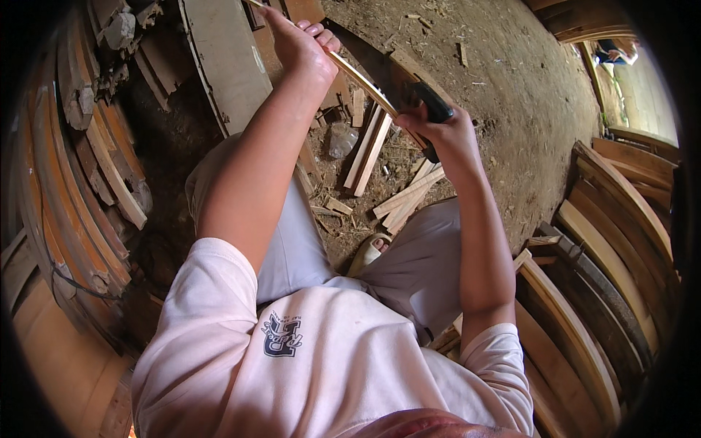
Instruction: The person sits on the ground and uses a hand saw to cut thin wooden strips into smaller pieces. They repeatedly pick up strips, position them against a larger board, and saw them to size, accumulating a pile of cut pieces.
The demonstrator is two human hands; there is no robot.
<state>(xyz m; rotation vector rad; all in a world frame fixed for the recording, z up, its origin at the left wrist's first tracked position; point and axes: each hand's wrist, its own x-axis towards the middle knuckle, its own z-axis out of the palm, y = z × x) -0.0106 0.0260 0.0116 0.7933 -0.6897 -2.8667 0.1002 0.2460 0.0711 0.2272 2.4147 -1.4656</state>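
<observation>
Up at the top, my left hand [305, 50] is closed around a thin, pale wooden strip [363, 82]. The strip slants down to the right, and its lower end reaches my right hand [444, 133]. That hand is wrapped round the black handle [431, 104] of what looks like a handsaw, its thumb against the strip. The dark saw blade [369, 55] points up and left, just beyond the strip. Whether the blade touches the strip I cannot tell.
Short wooden offcuts [369, 155] and a crumpled clear plastic piece [342, 140] lie on the dirt floor [511, 109] between my legs. Stacked boards [66, 160] stand at the left, more planks [599, 248] at the right. A wide flat board [225, 62] lies beyond my left arm.
</observation>
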